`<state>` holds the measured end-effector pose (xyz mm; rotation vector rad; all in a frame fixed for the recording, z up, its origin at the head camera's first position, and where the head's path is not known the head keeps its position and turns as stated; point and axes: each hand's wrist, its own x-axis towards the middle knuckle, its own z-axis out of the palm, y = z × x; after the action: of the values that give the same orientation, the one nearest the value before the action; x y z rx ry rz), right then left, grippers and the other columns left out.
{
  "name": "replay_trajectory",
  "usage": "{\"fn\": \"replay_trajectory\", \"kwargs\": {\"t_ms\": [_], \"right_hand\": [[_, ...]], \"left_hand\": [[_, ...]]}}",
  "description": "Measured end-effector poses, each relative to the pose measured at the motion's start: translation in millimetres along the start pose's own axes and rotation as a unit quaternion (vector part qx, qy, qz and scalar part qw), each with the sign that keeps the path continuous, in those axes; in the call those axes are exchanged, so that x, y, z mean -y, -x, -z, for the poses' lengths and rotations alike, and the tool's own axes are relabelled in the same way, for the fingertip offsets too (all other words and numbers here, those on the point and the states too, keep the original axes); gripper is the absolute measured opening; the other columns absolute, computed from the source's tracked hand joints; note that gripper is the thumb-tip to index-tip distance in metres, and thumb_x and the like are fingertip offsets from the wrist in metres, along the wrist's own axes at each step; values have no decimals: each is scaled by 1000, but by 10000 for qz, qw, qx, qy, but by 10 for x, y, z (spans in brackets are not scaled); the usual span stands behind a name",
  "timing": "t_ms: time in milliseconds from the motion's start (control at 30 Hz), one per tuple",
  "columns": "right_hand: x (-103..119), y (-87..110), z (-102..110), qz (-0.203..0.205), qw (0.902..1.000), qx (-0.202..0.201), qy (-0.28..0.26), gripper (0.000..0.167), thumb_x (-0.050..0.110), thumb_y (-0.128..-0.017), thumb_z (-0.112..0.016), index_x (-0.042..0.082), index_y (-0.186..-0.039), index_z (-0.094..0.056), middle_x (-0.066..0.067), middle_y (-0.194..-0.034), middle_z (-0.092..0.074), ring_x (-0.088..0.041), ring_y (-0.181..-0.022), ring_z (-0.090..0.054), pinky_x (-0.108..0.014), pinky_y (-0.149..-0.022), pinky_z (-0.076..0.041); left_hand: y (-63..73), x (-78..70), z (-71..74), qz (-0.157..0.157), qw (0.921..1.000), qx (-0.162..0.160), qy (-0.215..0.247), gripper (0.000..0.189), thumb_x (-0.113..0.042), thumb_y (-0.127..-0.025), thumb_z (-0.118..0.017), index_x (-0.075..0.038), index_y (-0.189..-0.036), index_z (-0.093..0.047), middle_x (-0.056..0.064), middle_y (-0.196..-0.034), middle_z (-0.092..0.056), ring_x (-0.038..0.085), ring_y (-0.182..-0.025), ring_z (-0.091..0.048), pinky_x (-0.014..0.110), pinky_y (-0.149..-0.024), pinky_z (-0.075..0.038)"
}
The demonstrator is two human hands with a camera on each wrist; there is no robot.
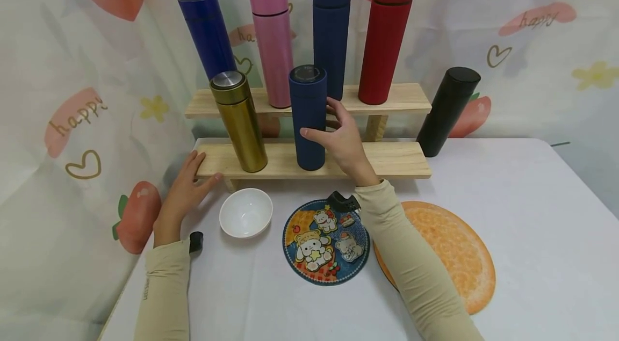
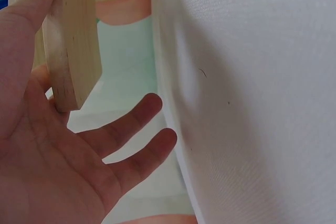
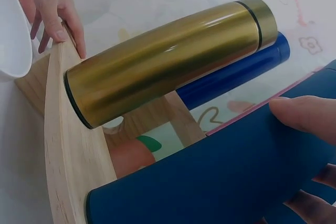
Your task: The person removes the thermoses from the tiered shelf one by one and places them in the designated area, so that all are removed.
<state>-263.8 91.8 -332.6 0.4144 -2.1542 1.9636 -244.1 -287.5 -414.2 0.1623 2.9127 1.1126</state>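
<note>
My right hand [image 1: 345,142] grips a matte navy thermos [image 1: 308,110] from its right side, thumb across the front. This bottle stands upright on the lower tier of a wooden display shelf [image 1: 387,161]. At that tier's left end my left hand [image 1: 186,190] holds the board. In the left wrist view, the board's end [image 2: 71,51] lies between thumb and fingers, while two fingers [image 2: 139,156] stretch out free. A gold thermos [image 1: 242,126] stands on the same tier, left of the navy one; the right wrist view shows its glossy side [image 3: 168,56].
On the upper tier stand a glossy blue thermos [image 1: 208,35], a pink one [image 1: 272,51], another navy one [image 1: 331,40] and a red one [image 1: 388,40]. A black thermos [image 1: 447,113] is right of the shelf. In front lie a white bowl [image 1: 245,213], a cartoon mat [image 1: 309,239] and an orange round mat [image 1: 450,244].
</note>
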Motion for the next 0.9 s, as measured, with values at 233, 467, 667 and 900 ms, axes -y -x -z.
{"fn": "replay_trajectory", "kwargs": {"t_ms": [233,467,667,900], "right_hand": [[24,73,82,-64,10000,-30,21,87,20,-90,-84,9,-165,-40,-15,-155,-50,-36,-133,-55,-54,-109,-50],[66,155,212,-15,9999,-66,-79,85,18,-91,-84,10,-164,-42,-14,-153,-54,-36,-130,-60,-55,-108,-51],[79,212,360,-20,9999,-151,42,82,19,-92,-84,14,-163,-45,-10,-151,-57,-33,-129,-60,-54,-108,-51],[118,297,534,-156,9991,-337,224,82,21,-92,-83,14,-164,-44,-9,-154,-55,-34,-132,-58,-55,-110,-49]], "left_hand": [[4,10,-4,-109,9999,-5,51,95,-51,-105,-66,-8,-173,-14,15,-179,1,48,-161,-8,72,-123,-15],[-6,26,3,-208,9997,-58,107,94,-49,-105,-67,-6,-172,-17,17,-179,-1,49,-160,-10,72,-123,-16],[-3,24,2,-202,9997,-68,128,94,-50,-105,-67,-7,-172,-17,16,-179,-1,49,-160,-10,72,-123,-16],[-11,32,-8,-238,9997,-58,98,94,-50,-106,-66,-6,-172,-17,17,-179,-1,50,-160,-10,72,-122,-17]]}}
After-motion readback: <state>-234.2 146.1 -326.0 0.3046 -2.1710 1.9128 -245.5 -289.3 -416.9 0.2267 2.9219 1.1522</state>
